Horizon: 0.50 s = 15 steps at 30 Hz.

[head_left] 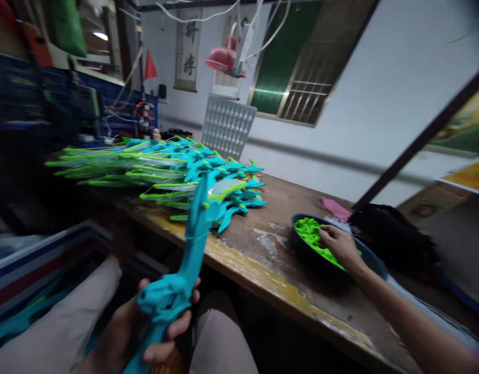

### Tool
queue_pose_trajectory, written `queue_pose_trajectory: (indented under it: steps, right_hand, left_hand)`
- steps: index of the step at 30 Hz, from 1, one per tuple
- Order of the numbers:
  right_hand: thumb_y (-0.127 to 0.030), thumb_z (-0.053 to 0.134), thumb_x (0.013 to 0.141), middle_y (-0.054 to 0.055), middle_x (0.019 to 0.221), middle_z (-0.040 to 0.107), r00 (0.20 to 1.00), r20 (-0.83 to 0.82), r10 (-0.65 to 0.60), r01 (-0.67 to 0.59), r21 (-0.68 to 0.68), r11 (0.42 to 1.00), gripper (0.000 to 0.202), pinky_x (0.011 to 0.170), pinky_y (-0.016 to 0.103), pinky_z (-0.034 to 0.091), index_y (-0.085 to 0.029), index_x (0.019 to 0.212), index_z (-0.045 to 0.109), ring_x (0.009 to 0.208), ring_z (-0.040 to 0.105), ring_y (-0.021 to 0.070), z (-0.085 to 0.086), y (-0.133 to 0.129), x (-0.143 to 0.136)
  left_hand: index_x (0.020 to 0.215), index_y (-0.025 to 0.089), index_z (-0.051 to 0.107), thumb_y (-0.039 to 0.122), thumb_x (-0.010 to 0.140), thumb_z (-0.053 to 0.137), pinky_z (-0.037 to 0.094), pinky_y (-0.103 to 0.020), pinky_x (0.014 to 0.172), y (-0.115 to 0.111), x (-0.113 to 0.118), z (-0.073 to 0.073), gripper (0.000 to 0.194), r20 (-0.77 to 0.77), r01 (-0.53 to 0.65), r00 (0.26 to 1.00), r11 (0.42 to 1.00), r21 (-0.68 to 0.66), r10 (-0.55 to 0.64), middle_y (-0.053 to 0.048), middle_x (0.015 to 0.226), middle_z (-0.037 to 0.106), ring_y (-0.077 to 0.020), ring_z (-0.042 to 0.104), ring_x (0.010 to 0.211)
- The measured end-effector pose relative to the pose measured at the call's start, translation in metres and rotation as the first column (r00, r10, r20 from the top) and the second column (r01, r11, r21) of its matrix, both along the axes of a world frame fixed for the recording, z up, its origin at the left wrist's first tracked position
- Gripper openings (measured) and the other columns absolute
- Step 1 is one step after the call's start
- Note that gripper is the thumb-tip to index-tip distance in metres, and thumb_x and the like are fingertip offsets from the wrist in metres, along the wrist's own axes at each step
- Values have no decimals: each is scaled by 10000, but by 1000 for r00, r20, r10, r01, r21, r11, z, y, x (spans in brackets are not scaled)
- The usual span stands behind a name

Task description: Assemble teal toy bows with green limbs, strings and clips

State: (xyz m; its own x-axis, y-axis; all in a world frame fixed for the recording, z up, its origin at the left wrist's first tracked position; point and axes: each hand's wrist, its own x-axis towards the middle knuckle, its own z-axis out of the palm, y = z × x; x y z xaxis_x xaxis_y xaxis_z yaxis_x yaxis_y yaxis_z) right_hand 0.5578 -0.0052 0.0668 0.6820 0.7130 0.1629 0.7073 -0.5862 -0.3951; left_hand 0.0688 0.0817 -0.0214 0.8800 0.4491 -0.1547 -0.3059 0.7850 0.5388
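My left hand (122,332) is wrapped round the handle end of a teal plastic toy crossbow (196,249), which is held tilted upward in front of the table edge. Its far end overlaps the pile behind, so I cannot tell whether the green and clear limb there belongs to it. My right hand (341,246) reaches into a dark round basin (297,249) of small bright green plastic pieces (309,232). The fingers are pinched together at the pieces; what is between them is too small to make out.
A large pile of teal and green toy crossbows (165,171) covers the table's (274,202) left part. A black bag (395,234) and pink cloth (335,209) lie beyond the basin. At lower left stands a striped container (48,257) with teal parts. A red lamp (224,58) hangs above.
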Motion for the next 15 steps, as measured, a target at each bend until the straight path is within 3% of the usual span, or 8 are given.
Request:
queue_pose_trajectory:
  steps: [2, 4, 6, 8, 11, 15]
  right_hand:
    - [-459, 421, 1036, 78, 891, 677, 969, -95, 228, -222, 62, 973, 395, 775, 341, 580, -135, 1162, 609, 759, 686, 197, 3, 1, -51]
    - [-585, 488, 963, 41, 822, 677, 868, -189, 459, -448, 99, 888, 453, 770, 306, 573, -184, 1111, 638, 761, 682, 197, 6, -7, -111]
    - [-592, 539, 952, 34, 838, 684, 659, -326, 678, -658, 187, 729, 441, 674, 278, 553, -199, 1126, 639, 680, 648, 167, 9, -18, -170]
    - [-494, 590, 980, 18, 804, 675, 476, -332, 814, -785, 257, 564, 295, 616, 241, 494, -209, 998, 665, 674, 614, 146, 14, -24, -218]
    - [-360, 592, 1019, 26, 877, 690, 300, -281, 912, -858, 338, 386, 192, 700, 237, 488, -212, 960, 700, 789, 634, 145, 18, -20, -257]
    - [-296, 531, 1054, 54, 955, 663, 239, -245, 940, -877, 362, 317, 214, 742, 240, 503, -213, 1071, 727, 841, 654, 145, 10, -4, -269]
  left_hand:
    - [1256, 101, 669, 685, 753, 734, 279, -144, 369, -1, 10, 6, 774, 73, 44, 997, 994, -101, -37, -128, 942, 675, -95, 513, 578]
    - [1190, 31, 675, 649, 796, 705, 234, -163, 359, 3, 20, 10, 733, 105, 161, 983, 981, -107, -150, -130, 858, 671, -106, 518, 549]
    - [1128, -20, 669, 718, 831, 594, 177, -196, 351, 8, 27, 10, 798, 74, 283, 958, 957, -69, -278, -91, 684, 625, -106, 475, 441]
    - [1071, -43, 662, 812, 837, 452, 147, -228, 343, 11, 30, 5, 911, 14, 341, 940, 939, -37, -341, -84, 604, 599, -117, 449, 380]
    - [1028, -2, 658, 908, 799, 300, 146, -252, 325, 7, 30, -7, 1005, -47, 375, 926, 927, 8, -374, -72, 547, 578, -128, 427, 347]
    - [1029, 8, 675, 950, 759, 151, 154, -258, 302, -3, 28, -18, 1112, -112, 466, 880, 884, 21, -461, -34, 486, 519, -133, 370, 321]
